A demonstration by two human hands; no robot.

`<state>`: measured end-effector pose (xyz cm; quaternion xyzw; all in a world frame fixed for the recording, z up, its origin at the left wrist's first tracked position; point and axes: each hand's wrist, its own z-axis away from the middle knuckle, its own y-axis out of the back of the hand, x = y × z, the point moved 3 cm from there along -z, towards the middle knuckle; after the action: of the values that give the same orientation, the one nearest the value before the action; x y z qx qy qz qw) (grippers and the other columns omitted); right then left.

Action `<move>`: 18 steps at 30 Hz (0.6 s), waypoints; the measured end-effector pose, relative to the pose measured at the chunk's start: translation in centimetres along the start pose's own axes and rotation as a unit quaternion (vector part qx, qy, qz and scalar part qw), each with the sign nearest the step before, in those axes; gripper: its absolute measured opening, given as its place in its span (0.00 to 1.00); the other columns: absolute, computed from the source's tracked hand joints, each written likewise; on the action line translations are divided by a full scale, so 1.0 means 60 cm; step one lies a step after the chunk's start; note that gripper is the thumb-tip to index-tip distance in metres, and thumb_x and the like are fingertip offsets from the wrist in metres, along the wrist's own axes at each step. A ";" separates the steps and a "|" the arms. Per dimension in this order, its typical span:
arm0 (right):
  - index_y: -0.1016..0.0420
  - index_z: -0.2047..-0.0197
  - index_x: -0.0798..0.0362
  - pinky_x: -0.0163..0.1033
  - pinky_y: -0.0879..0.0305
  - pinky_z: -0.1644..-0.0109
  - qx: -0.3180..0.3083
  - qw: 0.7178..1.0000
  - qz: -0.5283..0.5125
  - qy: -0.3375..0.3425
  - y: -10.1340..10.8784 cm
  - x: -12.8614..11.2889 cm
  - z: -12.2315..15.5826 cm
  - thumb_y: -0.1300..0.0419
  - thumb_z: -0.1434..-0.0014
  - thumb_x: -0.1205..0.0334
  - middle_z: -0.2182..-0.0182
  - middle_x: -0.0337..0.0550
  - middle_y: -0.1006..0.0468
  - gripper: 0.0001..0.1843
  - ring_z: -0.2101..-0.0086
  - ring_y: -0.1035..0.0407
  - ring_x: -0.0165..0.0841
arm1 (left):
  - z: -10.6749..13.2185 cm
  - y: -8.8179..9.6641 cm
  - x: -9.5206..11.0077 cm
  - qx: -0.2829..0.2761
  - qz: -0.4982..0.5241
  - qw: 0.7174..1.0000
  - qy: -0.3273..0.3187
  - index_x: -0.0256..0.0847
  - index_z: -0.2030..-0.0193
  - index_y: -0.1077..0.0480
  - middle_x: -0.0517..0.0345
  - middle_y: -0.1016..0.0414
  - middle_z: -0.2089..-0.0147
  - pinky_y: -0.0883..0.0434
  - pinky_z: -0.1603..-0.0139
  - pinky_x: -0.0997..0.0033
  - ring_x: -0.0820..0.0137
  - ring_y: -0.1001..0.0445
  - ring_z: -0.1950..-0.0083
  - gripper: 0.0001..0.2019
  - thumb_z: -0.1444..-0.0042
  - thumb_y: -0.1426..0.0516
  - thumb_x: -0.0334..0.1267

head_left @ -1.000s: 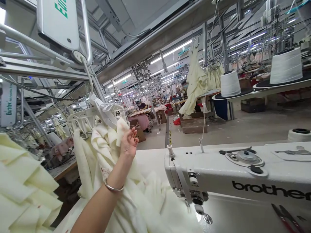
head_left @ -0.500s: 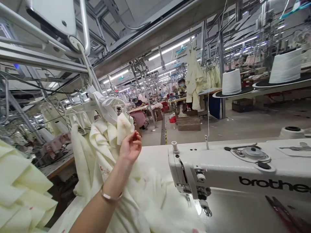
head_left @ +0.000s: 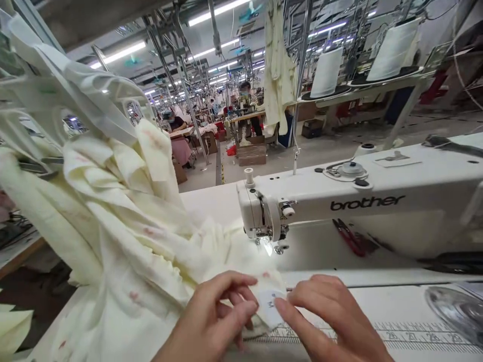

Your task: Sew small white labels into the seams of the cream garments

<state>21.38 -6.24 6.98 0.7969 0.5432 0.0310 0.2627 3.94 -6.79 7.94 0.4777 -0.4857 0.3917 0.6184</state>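
A pale yellow garment [head_left: 124, 261] with small reddish prints hangs from a white hanger [head_left: 33, 103] and spreads over the sewing machine bed. On its near edge lies a small white label [head_left: 269, 305] with dark lettering that includes an M. My left hand [head_left: 221, 311] curls its fingers on the fabric left of the label; part of its grip is hidden. At the label's right side, my right hand [head_left: 332, 314] pinches its edge between thumb and forefinger. The white Brother sewing machine [head_left: 302, 211] stands just beyond, its lit needle area above the cloth.
Red-handled snips [head_left: 349, 239] lie under the machine arm. A ruler strip [head_left: 411, 334] runs along the table's front edge, beside a clear round dish [head_left: 458, 309]. Thread cones [head_left: 326, 73] stand behind. People sit at other machines farther back.
My left hand has come down from the hanging garment to the fabric by the needle. My right hand has entered view at the label. The view has turned down and right.
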 end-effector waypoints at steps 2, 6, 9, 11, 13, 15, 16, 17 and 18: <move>0.28 0.56 0.55 0.43 0.36 0.54 0.026 0.998 0.049 0.037 -0.008 -0.005 0.006 0.46 0.39 0.77 0.66 0.45 0.26 0.12 0.61 0.31 0.34 | 0.004 -0.010 -0.007 -0.058 0.154 0.978 0.124 0.33 0.63 0.30 0.53 0.29 0.70 0.31 0.76 0.81 0.75 0.28 0.73 0.21 0.45 0.44 0.54; 0.27 0.52 0.49 0.39 0.35 0.53 0.037 0.999 0.006 -0.020 -0.018 0.000 0.014 0.50 0.36 0.72 0.62 0.45 0.26 0.14 0.59 0.30 0.33 | -0.001 -0.014 -0.010 -0.003 0.223 0.964 0.142 0.33 0.72 0.36 0.58 0.30 0.78 0.31 0.76 0.83 0.79 0.30 0.78 0.23 0.56 0.34 0.52; 0.33 0.47 0.47 0.34 0.33 0.57 -0.048 0.940 -0.185 -0.282 -0.029 0.021 0.020 0.50 0.33 0.64 0.59 0.44 0.27 0.13 0.59 0.30 0.31 | -0.004 -0.010 -0.016 0.042 0.188 0.970 0.151 0.34 0.72 0.36 0.59 0.29 0.77 0.30 0.75 0.82 0.78 0.29 0.77 0.23 0.58 0.33 0.52; 0.34 0.50 0.50 0.33 0.34 0.63 -0.123 0.814 -0.364 -0.435 -0.042 0.023 0.026 0.50 0.32 0.54 0.66 0.42 0.27 0.13 0.65 0.30 0.30 | -0.004 -0.009 -0.020 0.047 0.176 0.972 0.149 0.35 0.72 0.36 0.59 0.29 0.76 0.29 0.75 0.81 0.77 0.29 0.77 0.22 0.57 0.33 0.51; 0.33 0.57 0.53 0.32 0.37 0.67 -0.161 0.696 -0.482 -0.507 -0.052 0.014 0.025 0.47 0.36 0.46 0.72 0.39 0.29 0.18 0.71 0.33 0.28 | -0.001 -0.010 -0.021 0.051 0.172 0.974 0.142 0.35 0.72 0.36 0.60 0.30 0.76 0.29 0.75 0.80 0.77 0.29 0.77 0.21 0.57 0.34 0.51; 0.34 0.65 0.54 0.31 0.40 0.68 -0.146 0.657 -0.509 -0.537 -0.055 0.008 0.020 0.41 0.41 0.43 0.75 0.36 0.31 0.20 0.74 0.36 0.27 | 0.002 -0.013 -0.020 0.058 0.162 0.974 0.144 0.35 0.72 0.35 0.60 0.30 0.76 0.29 0.74 0.80 0.77 0.29 0.76 0.21 0.56 0.34 0.50; 0.35 0.67 0.54 0.31 0.41 0.69 -0.131 0.657 -0.500 -0.548 -0.056 0.007 0.019 0.39 0.43 0.43 0.76 0.35 0.31 0.20 0.75 0.37 0.26 | 0.004 -0.014 -0.020 0.062 0.155 0.975 0.147 0.35 0.72 0.35 0.60 0.31 0.76 0.29 0.73 0.80 0.77 0.29 0.75 0.20 0.55 0.34 0.50; 0.35 0.69 0.54 0.31 0.42 0.69 -0.117 0.662 -0.486 -0.558 -0.056 0.006 0.018 0.38 0.44 0.43 0.77 0.34 0.32 0.21 0.75 0.38 0.25 | 0.006 -0.015 -0.019 0.064 0.147 0.976 0.150 0.35 0.72 0.35 0.60 0.31 0.76 0.29 0.72 0.79 0.77 0.29 0.75 0.20 0.55 0.35 0.50; 0.35 0.70 0.54 0.32 0.42 0.69 -0.111 0.669 -0.474 -0.562 -0.056 0.006 0.019 0.38 0.44 0.43 0.77 0.34 0.32 0.21 0.75 0.38 0.25 | 0.007 -0.016 -0.019 0.063 0.139 0.976 0.154 0.35 0.71 0.36 0.61 0.31 0.76 0.29 0.72 0.79 0.77 0.29 0.75 0.20 0.54 0.35 0.50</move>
<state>19.05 -5.42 4.41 0.2636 0.5899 -0.4915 0.5839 4.47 -7.47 6.66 0.3776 -0.4207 0.5723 0.5940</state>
